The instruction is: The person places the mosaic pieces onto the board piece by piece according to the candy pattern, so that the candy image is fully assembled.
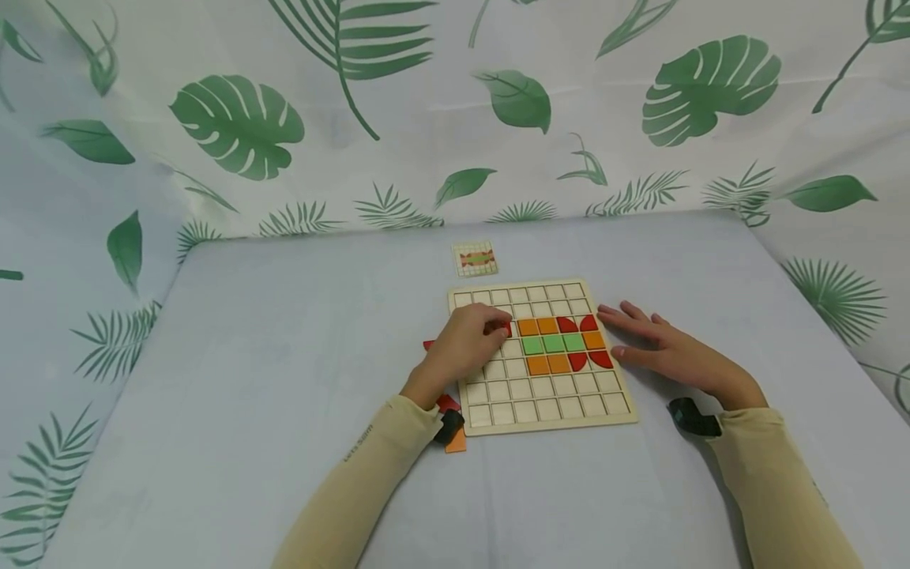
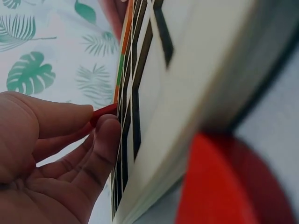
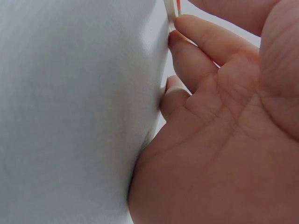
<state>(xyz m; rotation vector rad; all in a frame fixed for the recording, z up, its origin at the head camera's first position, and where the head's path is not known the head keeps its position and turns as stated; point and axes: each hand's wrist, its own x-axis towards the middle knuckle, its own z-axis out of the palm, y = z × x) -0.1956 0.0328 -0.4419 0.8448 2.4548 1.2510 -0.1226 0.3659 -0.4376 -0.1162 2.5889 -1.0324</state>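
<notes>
A wooden grid board (image 1: pixel 547 427) lies on the table, with orange, green and red tiles set in its middle rows. My left hand (image 1: pixel 465 340) reaches over the board's left part and pinches a small red tile (image 2: pixel 103 112) between thumb and fingertips. That tile sits at a cell just left of an orange tile (image 1: pixel 528 326). On the right, my right hand (image 1: pixel 668 348) rests with fairly straight fingers by the board's right edge, close to the red quarter-shaped tiles (image 1: pixel 601 359). Its fingertips are near the board's rim in the right wrist view.
Behind the board lies a small pattern card (image 1: pixel 475 259). Loose red pieces (image 1: pixel 448 404) and an orange piece (image 1: pixel 456 441) lie along the board's left side, partly under my left forearm. A leaf-printed cloth (image 1: pixel 426 118) hangs around the table.
</notes>
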